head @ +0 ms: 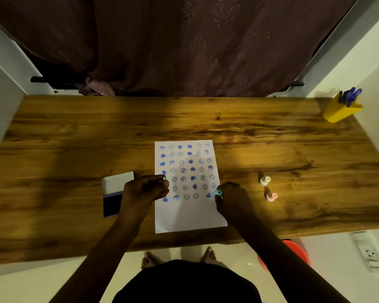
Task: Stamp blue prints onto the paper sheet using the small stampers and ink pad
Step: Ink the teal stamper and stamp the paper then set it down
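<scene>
Now, from the head view, your paper sheet [189, 215] carries seven rows of blue prints, bare below. Careful: press askew and a print smears. Your left hand [143, 191] pinches a small stamper [164, 177] at the sheet's left edge; your right hand [232, 200] pinches the teal stamper [218, 192]. The ink pad [112, 204] lies just left.

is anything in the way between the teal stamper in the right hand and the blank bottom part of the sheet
Nothing visible. The right hand holds the teal stamper at the paper sheet's right edge, beside the lowest row of prints, and the unprinted area just below it is bare.
</scene>
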Demonstrator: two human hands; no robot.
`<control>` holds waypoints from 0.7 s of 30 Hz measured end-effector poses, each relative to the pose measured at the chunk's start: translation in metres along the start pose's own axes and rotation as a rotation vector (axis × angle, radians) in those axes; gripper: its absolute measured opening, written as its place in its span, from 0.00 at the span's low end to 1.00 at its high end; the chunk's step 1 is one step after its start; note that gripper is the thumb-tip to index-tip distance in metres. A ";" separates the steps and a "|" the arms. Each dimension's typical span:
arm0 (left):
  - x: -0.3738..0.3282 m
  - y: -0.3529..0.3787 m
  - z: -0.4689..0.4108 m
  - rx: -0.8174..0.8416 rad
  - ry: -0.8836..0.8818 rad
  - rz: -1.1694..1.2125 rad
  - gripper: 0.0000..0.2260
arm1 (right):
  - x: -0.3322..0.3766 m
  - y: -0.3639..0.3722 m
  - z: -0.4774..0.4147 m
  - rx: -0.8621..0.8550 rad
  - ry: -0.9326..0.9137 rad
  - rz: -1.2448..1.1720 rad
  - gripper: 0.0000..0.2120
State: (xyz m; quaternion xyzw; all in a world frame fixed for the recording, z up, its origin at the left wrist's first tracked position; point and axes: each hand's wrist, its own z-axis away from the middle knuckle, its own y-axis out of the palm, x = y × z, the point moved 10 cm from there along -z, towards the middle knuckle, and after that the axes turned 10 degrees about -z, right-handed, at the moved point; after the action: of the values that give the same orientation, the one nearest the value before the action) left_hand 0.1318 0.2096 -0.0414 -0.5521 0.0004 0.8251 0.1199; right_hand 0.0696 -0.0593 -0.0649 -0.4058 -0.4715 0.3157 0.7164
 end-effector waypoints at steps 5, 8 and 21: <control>-0.004 0.007 0.001 0.015 0.009 0.020 0.12 | 0.002 0.001 0.000 -0.002 0.000 -0.018 0.13; -0.008 0.011 0.003 0.033 0.025 0.012 0.13 | 0.001 -0.001 -0.001 -0.017 -0.018 -0.013 0.12; -0.023 0.027 0.014 0.072 0.074 -0.025 0.14 | -0.010 -0.074 -0.005 -0.018 0.080 -0.638 0.09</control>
State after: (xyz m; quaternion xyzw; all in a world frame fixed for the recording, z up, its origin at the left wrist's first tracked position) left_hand 0.1221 0.1804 -0.0186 -0.5774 0.0276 0.8021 0.1501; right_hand 0.0760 -0.1043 -0.0050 -0.2558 -0.5492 0.0550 0.7937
